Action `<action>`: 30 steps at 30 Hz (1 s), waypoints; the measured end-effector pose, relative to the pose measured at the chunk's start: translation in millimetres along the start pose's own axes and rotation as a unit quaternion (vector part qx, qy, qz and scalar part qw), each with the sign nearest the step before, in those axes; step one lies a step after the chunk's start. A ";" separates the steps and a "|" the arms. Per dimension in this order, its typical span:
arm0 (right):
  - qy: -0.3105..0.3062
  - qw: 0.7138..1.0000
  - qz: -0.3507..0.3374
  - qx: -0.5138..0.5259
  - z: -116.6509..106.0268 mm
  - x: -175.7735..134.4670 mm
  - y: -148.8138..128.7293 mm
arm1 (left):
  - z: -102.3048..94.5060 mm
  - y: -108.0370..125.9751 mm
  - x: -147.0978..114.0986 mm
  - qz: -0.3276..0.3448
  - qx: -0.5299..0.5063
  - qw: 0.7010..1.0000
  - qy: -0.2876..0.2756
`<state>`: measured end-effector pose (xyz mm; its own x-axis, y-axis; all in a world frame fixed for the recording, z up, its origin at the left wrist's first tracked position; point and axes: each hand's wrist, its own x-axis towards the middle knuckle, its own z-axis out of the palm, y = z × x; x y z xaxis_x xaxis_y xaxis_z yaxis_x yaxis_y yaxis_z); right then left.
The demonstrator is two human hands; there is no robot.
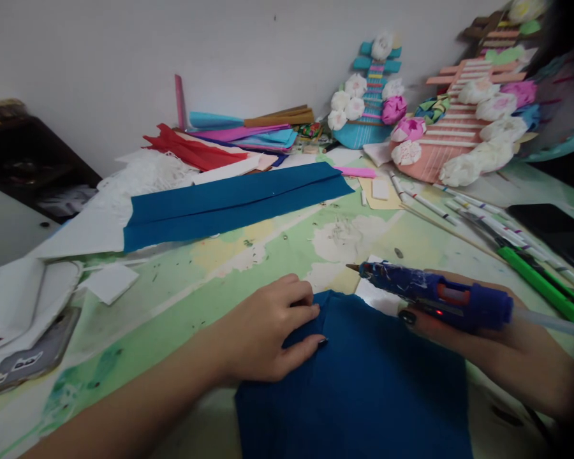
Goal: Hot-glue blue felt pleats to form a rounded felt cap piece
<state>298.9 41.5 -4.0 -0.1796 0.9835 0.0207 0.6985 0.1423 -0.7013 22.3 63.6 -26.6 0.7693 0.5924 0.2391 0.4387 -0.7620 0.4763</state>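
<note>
Blue sheet (363, 395), left hand (275, 331) pinching its eleven-o'clock edge; glue gun (421, 292), right hand (511, 350) gripping, two o'clock; seemingly gluing, next needing steady aim.

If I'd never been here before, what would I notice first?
Probably the blue glue gun with its glowing red light, in the right hand. Then the big dark blue sheet at the front, by the left hand. At the back, the turquoise lute shape and pink one wear puffy flowers.

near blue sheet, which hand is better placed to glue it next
Likely the right hand: it holds the glue gun, with the nozzle near the sheet, which the left hand holds.
</note>
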 end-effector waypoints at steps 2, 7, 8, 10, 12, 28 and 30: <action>0.030 0.999 0.015 0.010 4.5 -3.4 10.8 | 3.0 -1.2 -0.7 -0.018 -0.002 1.000 0.026; 0.048 0.997 0.053 0.004 18.2 -13.6 29.8 | 6.4 -7.7 0.0 -0.083 -0.018 0.994 0.069; 0.050 0.998 0.048 -0.008 19.7 -14.8 30.1 | 5.7 -9.0 0.4 -0.095 -0.019 0.993 0.062; 0.052 0.998 0.029 -0.035 20.5 -15.6 26.6 | 3.6 -11.5 1.2 -0.113 -0.018 0.992 0.048; 0.044 0.997 0.004 -0.061 18.7 -13.5 18.8 | 1.8 -13.5 1.7 -0.120 -0.020 0.992 0.039; -0.023 0.996 -0.046 -0.074 24.0 -4.7 9.8 | -2.9 -16.3 6.4 -0.147 -0.035 0.989 0.004; -0.019 0.996 -0.045 -0.077 24.2 -4.1 9.5 | -2.9 -16.4 6.9 -0.152 -0.043 0.987 0.000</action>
<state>289.5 36.1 -28.0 -0.2703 0.9615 0.0501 0.7762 0.2484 -0.5796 19.0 80.9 -30.3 0.6075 0.7909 0.0735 0.6092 -0.5233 0.5959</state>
